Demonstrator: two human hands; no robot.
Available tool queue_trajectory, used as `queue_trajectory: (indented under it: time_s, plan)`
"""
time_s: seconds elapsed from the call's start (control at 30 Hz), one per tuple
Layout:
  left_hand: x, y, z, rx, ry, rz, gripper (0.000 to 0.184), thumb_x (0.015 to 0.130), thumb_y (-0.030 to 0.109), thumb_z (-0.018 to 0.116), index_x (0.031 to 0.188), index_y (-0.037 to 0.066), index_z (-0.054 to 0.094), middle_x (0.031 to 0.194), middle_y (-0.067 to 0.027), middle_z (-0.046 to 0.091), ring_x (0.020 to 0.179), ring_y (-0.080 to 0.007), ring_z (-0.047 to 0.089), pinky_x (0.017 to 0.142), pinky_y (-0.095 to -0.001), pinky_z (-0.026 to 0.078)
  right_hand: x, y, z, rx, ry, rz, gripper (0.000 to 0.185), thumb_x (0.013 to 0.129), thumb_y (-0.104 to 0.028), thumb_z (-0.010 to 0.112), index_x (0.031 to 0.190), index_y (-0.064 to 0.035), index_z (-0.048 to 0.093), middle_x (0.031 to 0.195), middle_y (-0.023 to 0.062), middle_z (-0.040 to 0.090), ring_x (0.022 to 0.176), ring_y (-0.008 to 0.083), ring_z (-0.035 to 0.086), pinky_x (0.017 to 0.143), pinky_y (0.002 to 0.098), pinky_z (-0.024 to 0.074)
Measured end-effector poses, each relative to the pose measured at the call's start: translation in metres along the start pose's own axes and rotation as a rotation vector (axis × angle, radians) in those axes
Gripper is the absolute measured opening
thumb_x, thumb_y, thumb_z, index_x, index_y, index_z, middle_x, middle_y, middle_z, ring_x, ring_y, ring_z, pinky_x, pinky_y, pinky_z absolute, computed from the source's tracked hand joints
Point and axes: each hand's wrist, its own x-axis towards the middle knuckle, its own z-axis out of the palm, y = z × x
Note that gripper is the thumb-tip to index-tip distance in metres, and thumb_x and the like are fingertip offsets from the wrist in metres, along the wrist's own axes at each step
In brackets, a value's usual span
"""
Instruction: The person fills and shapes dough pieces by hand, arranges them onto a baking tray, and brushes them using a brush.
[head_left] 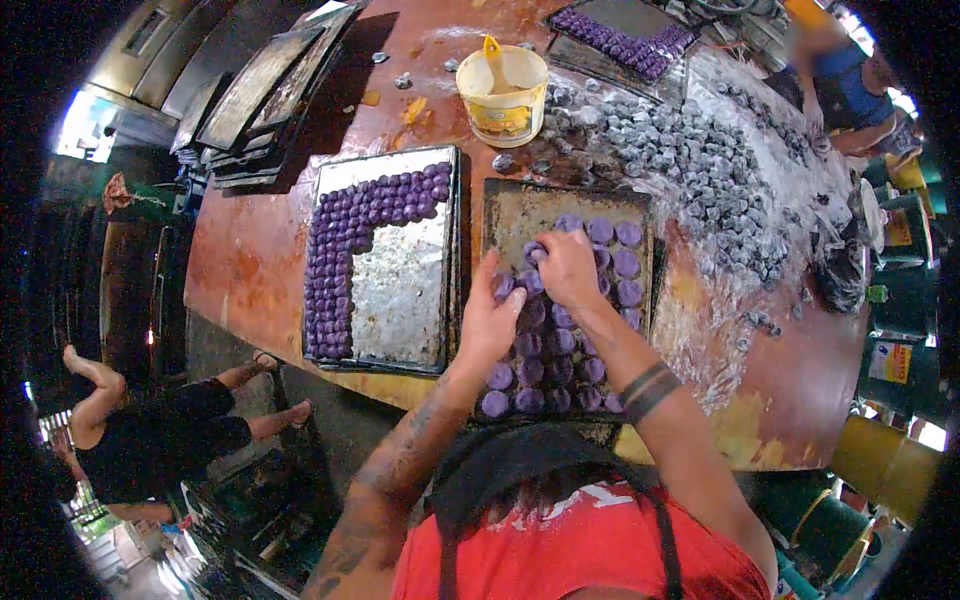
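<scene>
Below me lies a dark baking tray (508,212) with rows of flattened round purple dough pieces (530,372); its upper left part shows bare, stained metal. My right hand (568,270) is closed over the tray, its fingers pinching a purple dough piece (535,251). Just left of it, my left hand (488,322) curls at the tray's left side, thumb and fingers around another purple dough piece (503,288). Some pieces under both hands are hidden. To the left, a second tray (400,290) carries smaller, tightly packed purple balls (332,270) along its left and upper sides.
A white bucket (502,118) with a yellow-handled brush stands beyond the trays. Many flour-dusted dough lumps (690,150) spread over the table's right side. Stacked trays (270,95) lean at the upper left. One person (150,440) is at left, another (845,85) at upper right.
</scene>
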Motion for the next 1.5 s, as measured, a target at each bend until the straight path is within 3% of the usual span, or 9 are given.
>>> queue_trajectory:
  time_s: [0.17,0.3,0.33,0.43,0.63,0.7,0.97,1.2,1.5]
  plan:
    - [-0.001,0.021,-0.032,-0.160,-0.002,-0.079,0.046,0.088,0.001,0.061,0.132,-0.002,0.046,0.125,-0.0127,0.057,0.116,-0.0216,0.054,0.100,-0.0331,0.042,-0.016,-0.002,0.009,-0.223,0.053,-0.328,0.055,0.083,-0.025,0.064,0.129,0.0028,0.053,0.141,0.0191,0.047,0.132,0.0394,0.039,0.110,0.0479,0.0315]
    - [-0.005,0.019,-0.040,-0.114,-0.158,-0.157,0.034,0.090,0.001,0.059,0.124,-0.001,0.052,0.114,-0.0082,0.061,0.106,-0.0166,0.057,0.096,-0.0305,0.044,-0.010,0.007,0.011,-0.244,-0.006,-0.467,0.047,0.077,-0.024,0.063,0.115,0.0045,0.062,0.131,0.0230,0.055,0.127,0.0360,0.047,0.108,0.0466,0.0366]
    - [-0.011,0.019,-0.040,-0.074,-0.190,-0.161,0.032,0.091,0.001,0.058,0.123,-0.001,0.053,0.112,-0.0074,0.062,0.104,-0.0157,0.057,0.095,-0.0296,0.044,0.019,-0.016,-0.020,-0.260,-0.413,-0.183,0.050,0.086,-0.034,0.061,0.123,-0.0001,0.059,0.141,0.0157,0.049,0.132,0.0361,0.042,0.111,0.0484,0.0310]
    - [-0.023,0.018,-0.036,0.014,-0.231,-0.204,0.031,0.092,0.005,0.060,0.122,-0.001,0.054,0.110,-0.0071,0.062,0.103,-0.0151,0.058,0.093,-0.0293,0.045,0.079,0.001,-0.020,-0.147,0.010,-0.386,0.043,0.089,-0.039,0.057,0.118,-0.0076,0.064,0.135,0.0119,0.055,0.126,0.0346,0.047,0.107,0.0485,0.0350]
    - [-0.053,0.012,-0.042,0.117,-0.133,-0.227,0.035,0.091,0.004,0.061,0.124,0.000,0.052,0.113,-0.0082,0.062,0.102,-0.0169,0.058,0.091,-0.0312,0.046,0.152,0.068,-0.044,-0.410,-0.422,-0.234,0.040,0.088,-0.042,0.059,0.117,-0.0145,0.065,0.128,0.0098,0.058,0.116,0.0318,0.051,0.101,0.0478,0.0383]
    - [-0.061,0.019,-0.050,0.172,-0.085,-0.188,0.035,0.090,0.002,0.061,0.124,0.000,0.052,0.113,-0.0084,0.061,0.101,-0.0170,0.058,0.091,-0.0314,0.046,0.136,0.110,-0.078,-0.589,-0.117,-0.462,0.040,0.086,-0.046,0.061,0.107,-0.0131,0.067,0.125,0.0077,0.058,0.118,0.0290,0.050,0.105,0.0557,0.0309]
    - [-0.051,0.015,-0.034,0.191,-0.217,-0.174,0.035,0.089,0.000,0.060,0.123,0.002,0.053,0.111,-0.0067,0.061,0.099,-0.0154,0.057,0.089,-0.0300,0.046,0.036,0.237,-0.187,-0.554,0.240,-0.041,0.034,0.085,-0.034,0.065,0.112,-0.0141,0.063,0.128,0.0064,0.055,0.123,0.0307,0.045,0.105,0.0604,0.0298]
    - [-0.012,-0.010,-0.041,0.763,-0.033,0.171,0.038,0.082,0.006,0.068,0.119,0.001,0.057,0.113,-0.0185,0.059,0.105,-0.0322,0.058,0.092,-0.0402,0.046,-0.060,0.214,-0.195,-0.231,-0.106,0.078,0.019,0.079,-0.018,0.066,0.095,-0.0074,0.068,0.120,0.0151,0.055,0.113,0.0349,0.052,0.093,0.0417,0.0453]
    - [-0.001,-0.035,-0.054,1.051,-0.128,-0.097,0.051,0.082,0.018,0.069,0.127,-0.002,0.054,0.121,-0.0233,0.060,0.114,-0.0372,0.057,0.096,-0.0445,0.045,-0.150,0.339,-0.210,-0.491,0.712,0.854,0.035,0.085,-0.031,0.060,0.111,-0.0072,0.065,0.122,0.0178,0.057,0.115,0.0372,0.051,0.098,0.0486,0.0419]
